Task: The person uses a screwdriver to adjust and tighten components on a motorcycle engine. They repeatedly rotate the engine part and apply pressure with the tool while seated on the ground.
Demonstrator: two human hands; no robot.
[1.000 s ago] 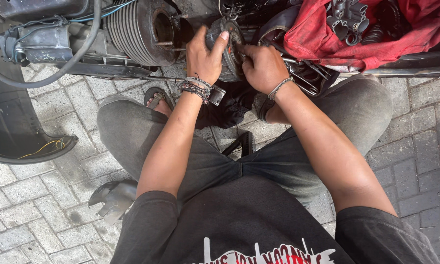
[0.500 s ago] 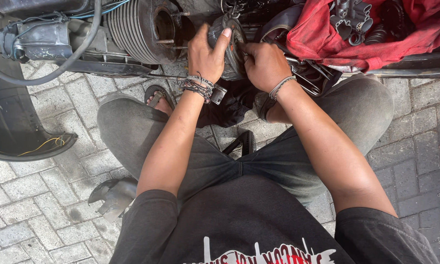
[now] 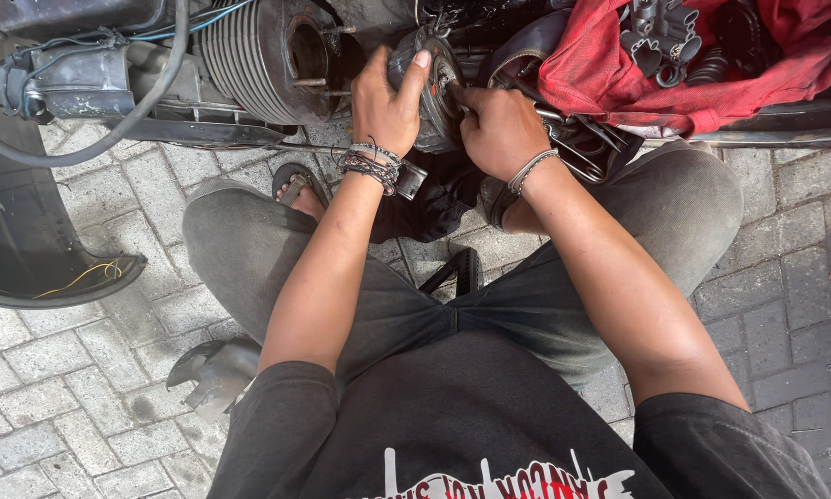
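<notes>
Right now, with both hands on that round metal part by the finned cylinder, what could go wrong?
1. The left hand grips the round part bare, so it may slip.
2. The right hand works beside thin metal rods, which could pinch fingers.
3. Loose parts on the red cloth could roll off.

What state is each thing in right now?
Left hand: gripping the round metal part.
Right hand: fingertips pressed on that part's face.
Finned cylinder: bare, bore open, studs showing.
Red cloth: crumpled, with small metal parts lying on it.
Black fender: off, lying on the paving.
</notes>
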